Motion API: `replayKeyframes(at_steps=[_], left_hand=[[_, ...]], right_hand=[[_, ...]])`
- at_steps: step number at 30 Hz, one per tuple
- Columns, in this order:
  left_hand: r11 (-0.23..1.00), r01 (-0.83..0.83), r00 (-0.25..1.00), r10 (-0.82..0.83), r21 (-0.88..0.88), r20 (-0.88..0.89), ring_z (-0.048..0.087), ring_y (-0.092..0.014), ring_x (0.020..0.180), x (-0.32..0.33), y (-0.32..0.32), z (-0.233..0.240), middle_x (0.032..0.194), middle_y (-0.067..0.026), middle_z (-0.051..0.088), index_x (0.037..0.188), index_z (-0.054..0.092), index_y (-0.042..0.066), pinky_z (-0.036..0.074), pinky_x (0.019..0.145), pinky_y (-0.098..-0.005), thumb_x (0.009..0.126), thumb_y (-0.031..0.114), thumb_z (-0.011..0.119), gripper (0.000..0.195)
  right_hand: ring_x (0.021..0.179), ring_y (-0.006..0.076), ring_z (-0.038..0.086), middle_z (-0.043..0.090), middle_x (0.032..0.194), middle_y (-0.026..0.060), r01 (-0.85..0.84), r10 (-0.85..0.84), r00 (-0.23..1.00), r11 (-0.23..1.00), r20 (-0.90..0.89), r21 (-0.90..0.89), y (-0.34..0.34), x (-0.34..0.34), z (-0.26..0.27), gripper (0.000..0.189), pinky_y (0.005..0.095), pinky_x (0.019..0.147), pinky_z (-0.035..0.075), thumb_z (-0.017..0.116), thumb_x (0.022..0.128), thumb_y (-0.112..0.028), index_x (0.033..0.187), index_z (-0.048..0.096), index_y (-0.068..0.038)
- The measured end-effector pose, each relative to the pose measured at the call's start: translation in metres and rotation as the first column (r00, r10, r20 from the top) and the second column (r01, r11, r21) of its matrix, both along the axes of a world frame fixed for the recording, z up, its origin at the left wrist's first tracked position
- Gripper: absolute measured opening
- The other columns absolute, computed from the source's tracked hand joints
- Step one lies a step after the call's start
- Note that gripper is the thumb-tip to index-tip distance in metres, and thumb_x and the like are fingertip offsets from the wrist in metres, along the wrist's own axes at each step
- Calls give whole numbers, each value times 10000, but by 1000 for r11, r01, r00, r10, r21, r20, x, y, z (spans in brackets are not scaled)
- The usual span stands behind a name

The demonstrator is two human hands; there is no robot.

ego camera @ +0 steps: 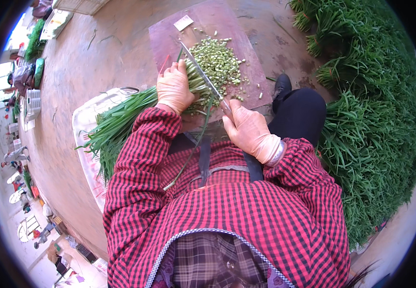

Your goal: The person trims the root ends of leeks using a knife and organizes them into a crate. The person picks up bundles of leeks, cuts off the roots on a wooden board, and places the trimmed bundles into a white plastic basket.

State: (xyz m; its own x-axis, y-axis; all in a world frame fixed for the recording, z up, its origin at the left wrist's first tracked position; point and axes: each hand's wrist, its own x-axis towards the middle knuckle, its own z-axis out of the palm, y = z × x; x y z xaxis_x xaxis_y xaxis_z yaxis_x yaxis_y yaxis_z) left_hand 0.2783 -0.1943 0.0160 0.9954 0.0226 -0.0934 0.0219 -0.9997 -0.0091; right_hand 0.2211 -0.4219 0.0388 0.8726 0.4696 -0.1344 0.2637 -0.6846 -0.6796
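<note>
My left hand (173, 86), in a thin glove, presses on a bundle of long green leafy stalks (129, 108), which look like garlic chives. Their pale stem ends lie on a reddish board (164, 39). In my right hand (249, 127), also gloved, is the handle of a long knife (202, 73). Its blade slants up and left across the stem ends, just right of my left hand. Short cut stem pieces (218, 59) are heaped beyond the blade. One loose stalk (193, 147) hangs over my lap. A red strip (164, 64) shows beside my left fingers.
Many tied green bundles (370, 144) are piled at the right. A white printed sheet or sack (89, 162) lies under the leaves at the left. A small paper slip (183, 23) with writing rests on the board. Other people and crates (32, 104) are at the far left.
</note>
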Motion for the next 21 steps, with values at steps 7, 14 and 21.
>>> replayKeyframes(at_steps=[7,14,21], left_hand=[[999,41,994,-39,-16,102,610,-301,1090,-6,0,-6,1126,-116,634,1153,552,82,465,933,-439,595,288,839,660],[998,55,991,-53,-6,124,627,-304,1039,-5,-3,-9,1067,-113,648,1105,583,98,479,894,-438,606,233,799,560],[995,70,987,-58,-77,147,631,-323,1036,-2,0,-10,1051,-125,653,1107,588,99,486,896,-447,596,269,821,587]], right_hand=[[721,454,667,676,774,255,-75,44,986,979,-161,-191,0,8,14,325,547,654,529,579,969,-289,1078,464,-5],[893,427,697,703,910,262,-133,71,964,963,-256,-233,31,49,-2,375,520,815,540,560,970,-310,1143,522,21],[843,459,685,697,871,265,16,-61,979,974,-197,-226,62,48,-66,396,558,776,533,586,955,-347,1134,482,-9]])
